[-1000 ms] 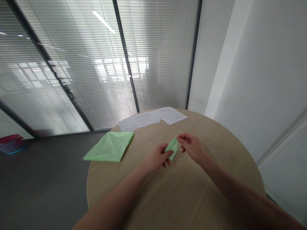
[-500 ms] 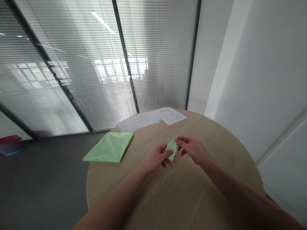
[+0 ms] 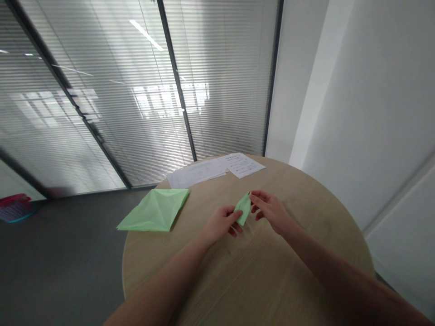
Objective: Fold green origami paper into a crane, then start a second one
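Observation:
A small folded piece of green paper (image 3: 244,209) is held just above the round wooden table (image 3: 258,280), near its middle. My left hand (image 3: 222,222) pinches its lower end between thumb and fingers. My right hand (image 3: 270,209) pinches the upper tip with thumb and forefinger, its other fingers curled. Both forearms reach in from the bottom of the view.
A larger creased green sheet (image 3: 154,209) lies at the table's left edge, partly overhanging it. White printed papers (image 3: 214,168) lie at the far edge. Behind stand glass walls with blinds, a white wall on the right, and a pink and blue basket (image 3: 15,207) on the floor at far left.
Both hands with the small green paper have shifted slightly up and left in the view. The right hand's pinch has closed in on the paper's tip.

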The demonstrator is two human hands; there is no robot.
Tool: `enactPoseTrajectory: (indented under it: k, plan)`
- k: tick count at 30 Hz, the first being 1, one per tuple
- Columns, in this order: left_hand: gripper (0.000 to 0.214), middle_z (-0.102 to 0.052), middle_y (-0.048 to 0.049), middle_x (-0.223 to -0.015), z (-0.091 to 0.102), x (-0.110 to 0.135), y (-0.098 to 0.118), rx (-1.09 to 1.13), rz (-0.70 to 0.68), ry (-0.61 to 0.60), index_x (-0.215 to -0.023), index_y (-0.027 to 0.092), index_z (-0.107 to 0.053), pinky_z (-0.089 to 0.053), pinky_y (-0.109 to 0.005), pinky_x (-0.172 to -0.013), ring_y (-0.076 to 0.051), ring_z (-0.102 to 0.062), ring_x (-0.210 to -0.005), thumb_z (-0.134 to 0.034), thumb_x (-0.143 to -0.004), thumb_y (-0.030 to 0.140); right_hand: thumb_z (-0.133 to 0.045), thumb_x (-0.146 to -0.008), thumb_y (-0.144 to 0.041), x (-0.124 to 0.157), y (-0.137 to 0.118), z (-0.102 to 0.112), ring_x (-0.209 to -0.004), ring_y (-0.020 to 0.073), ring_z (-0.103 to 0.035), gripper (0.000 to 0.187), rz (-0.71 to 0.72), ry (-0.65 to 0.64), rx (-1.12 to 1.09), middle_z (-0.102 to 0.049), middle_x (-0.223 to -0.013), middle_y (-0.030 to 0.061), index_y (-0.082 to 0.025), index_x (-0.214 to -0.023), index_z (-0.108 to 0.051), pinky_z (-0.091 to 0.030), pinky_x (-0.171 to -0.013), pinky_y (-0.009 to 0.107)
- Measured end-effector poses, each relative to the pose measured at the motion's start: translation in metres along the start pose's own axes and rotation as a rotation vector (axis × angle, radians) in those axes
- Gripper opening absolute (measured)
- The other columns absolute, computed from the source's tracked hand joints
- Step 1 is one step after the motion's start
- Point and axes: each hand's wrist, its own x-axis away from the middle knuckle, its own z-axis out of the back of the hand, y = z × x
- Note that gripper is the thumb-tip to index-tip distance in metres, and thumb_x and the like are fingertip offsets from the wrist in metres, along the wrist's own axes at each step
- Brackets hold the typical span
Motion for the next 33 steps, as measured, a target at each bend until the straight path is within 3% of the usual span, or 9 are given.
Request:
enactPoseTrajectory:
  k: [3,10,13,19,26,33]
  plan:
    - [0.030,-0.059,-0.0001,-0.061,0.003,-0.001,0.002,0.001,-0.043,0.107,-0.079,0.015,-0.060,-0.049,-0.022,-0.046,-0.012,-0.061,-0.052,-0.061,-0.085,0.045,-0.073,-0.073,-0.045,0.002,-0.001,-0.004,-0.061,0.0143,-0.060,0.041,-0.011,-0.014,-0.009,-0.064,-0.079,0.0014,-0.022,-0.102,-0.056,-0.047,-0.042,0.021]
    - [0.033,-0.052,0.0019,-0.057,0.007,-0.004,-0.001,-0.004,-0.113,0.274,-0.073,0.013,-0.065,-0.048,-0.022,-0.048,-0.010,-0.052,-0.052,-0.064,-0.081,0.045,-0.075,-0.070,-0.042,0.006,0.014,-0.019,-0.055,0.0133,-0.057,0.028,0.054,-0.123,0.154,-0.058,-0.064,-0.0022,-0.022,-0.077,-0.056,-0.047,-0.043,0.023]
    - [0.036,-0.046,0.0043,-0.053,0.006,-0.005,-0.003,0.043,-0.111,0.255,-0.072,0.013,-0.066,-0.051,-0.024,-0.052,-0.009,-0.047,-0.049,-0.067,-0.078,0.048,-0.074,-0.071,-0.041,0.006,0.020,-0.023,-0.051,0.0120,-0.054,0.025,0.076,-0.115,0.210,-0.057,-0.059,-0.0031,-0.021,-0.074,-0.058,-0.047,-0.044,0.023]
    - [0.046,-0.063,-0.0059,-0.078,0.004,0.000,0.005,0.235,-0.122,0.123,-0.084,0.011,-0.070,-0.055,-0.027,-0.061,-0.014,-0.058,-0.069,-0.073,-0.073,0.055,-0.071,-0.072,-0.038,0.004,0.022,-0.020,-0.056,0.0135,-0.058,0.021,0.105,-0.057,0.178,-0.063,-0.070,-0.0003,-0.022,-0.079,-0.060,-0.048,-0.043,0.023]
    - [0.046,-0.068,-0.0072,-0.089,0.010,0.000,0.005,0.295,-0.116,0.111,-0.095,0.013,-0.068,-0.054,-0.026,-0.061,-0.013,-0.062,-0.069,-0.078,-0.069,0.050,-0.069,-0.074,-0.039,0.000,0.023,-0.016,-0.061,0.0158,-0.062,0.021,0.099,-0.065,0.137,-0.066,-0.076,0.0021,-0.022,-0.086,-0.065,-0.050,-0.045,0.024]
    - [0.031,-0.065,-0.0036,-0.072,0.010,-0.002,0.002,0.174,-0.158,0.170,-0.083,0.013,-0.070,-0.051,-0.024,-0.057,-0.013,-0.059,-0.065,-0.073,-0.074,0.043,-0.066,-0.077,-0.043,0.005,0.018,-0.019,-0.070,0.0175,-0.064,0.026,0.086,-0.124,0.126,-0.067,-0.076,0.0033,-0.021,-0.091,-0.064,-0.052,-0.048,0.024]
